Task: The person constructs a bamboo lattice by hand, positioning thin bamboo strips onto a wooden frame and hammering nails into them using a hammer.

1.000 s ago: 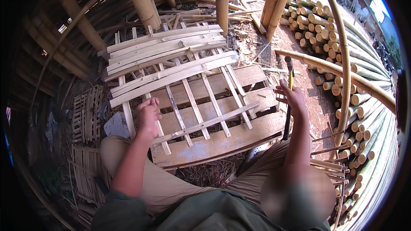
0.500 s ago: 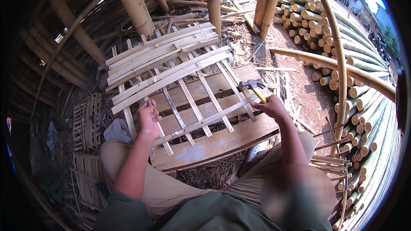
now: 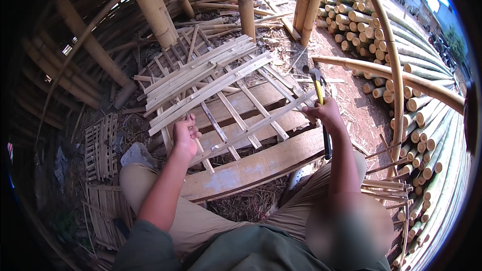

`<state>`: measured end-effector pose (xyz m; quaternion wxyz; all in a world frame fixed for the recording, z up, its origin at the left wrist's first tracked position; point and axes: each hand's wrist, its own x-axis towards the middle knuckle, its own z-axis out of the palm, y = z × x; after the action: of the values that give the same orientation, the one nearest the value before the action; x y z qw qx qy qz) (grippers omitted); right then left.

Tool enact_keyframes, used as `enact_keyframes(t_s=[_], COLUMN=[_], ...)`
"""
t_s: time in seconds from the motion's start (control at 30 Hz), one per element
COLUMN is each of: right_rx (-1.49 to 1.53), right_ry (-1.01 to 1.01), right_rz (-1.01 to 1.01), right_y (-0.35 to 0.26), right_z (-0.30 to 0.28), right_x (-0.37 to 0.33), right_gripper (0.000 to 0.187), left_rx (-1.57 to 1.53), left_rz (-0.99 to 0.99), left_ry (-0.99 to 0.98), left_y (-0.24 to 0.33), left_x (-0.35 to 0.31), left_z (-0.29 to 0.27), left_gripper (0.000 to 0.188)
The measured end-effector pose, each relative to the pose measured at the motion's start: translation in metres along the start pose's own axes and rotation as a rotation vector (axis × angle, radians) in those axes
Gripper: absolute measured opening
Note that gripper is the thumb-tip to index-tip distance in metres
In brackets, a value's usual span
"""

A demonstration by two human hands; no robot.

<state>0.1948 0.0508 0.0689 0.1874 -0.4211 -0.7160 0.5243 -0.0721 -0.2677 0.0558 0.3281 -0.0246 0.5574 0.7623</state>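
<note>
A lattice of pale bamboo slats (image 3: 246, 133) lies on wooden planks (image 3: 241, 168) in front of me, its long cross slats bunched at the far side. My left hand (image 3: 186, 134) is closed over the left part of the lattice, by one of its lengthwise slats; what its fingers pinch is too small to make out. At the near cross slat's right end, my right hand (image 3: 324, 112) grips a hammer (image 3: 319, 93) with a yellow and black handle. The hammer's head points away from me and its black grip end hangs below the hand. Some fingers of that hand touch the slat end.
Cut bamboo poles (image 3: 424, 130) are stacked along the right. Upright bamboo posts (image 3: 245, 5) stand beyond the planks, and a bent pole (image 3: 391, 75) crosses at right. Smaller slatted panels (image 3: 100, 145) and a grey stone (image 3: 137, 155) lie at left.
The lattice has shifted to the right and turned slightly, my left hand moving right along with it. In my right hand the hammer has swung from slanting left to nearly upright.
</note>
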Motion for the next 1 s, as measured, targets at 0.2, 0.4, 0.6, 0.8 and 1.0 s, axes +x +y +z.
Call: enact_keyframes(t_s=[0.2, 0.4, 0.6, 0.8, 1.0], right_rx=[0.178, 0.352, 0.231, 0.135, -0.032], right_ry=[-0.027, 0.002, 0.029, 0.007, -0.043], right_rz=[-0.075, -0.132, -0.191, -0.163, -0.06], right_y=[-0.022, -0.03, -0.039, -0.024, -0.001], right_z=[-0.01, -0.01, -0.011, -0.016, -0.014], right_x=[-0.009, -0.005, 0.004, 0.008, 0.007], right_gripper=[0.031, 0.023, 0.026, 0.031, 0.032], left_rx=[-0.054, -0.076, -0.121, -0.108, -0.041], left_rz=[-0.165, -0.348, -0.407, -0.372, -0.322], left_ry=[-0.074, -0.112, -0.165, -0.137, -0.144], left_y=[0.0, 0.003, 0.015, 0.006, -0.009], left_x=[0.015, 0.033, 0.034, 0.034, 0.037], left_z=[-0.002, -0.01, -0.009, -0.01, -0.015], left_gripper=[0.007, 0.007, 0.009, 0.007, 0.008])
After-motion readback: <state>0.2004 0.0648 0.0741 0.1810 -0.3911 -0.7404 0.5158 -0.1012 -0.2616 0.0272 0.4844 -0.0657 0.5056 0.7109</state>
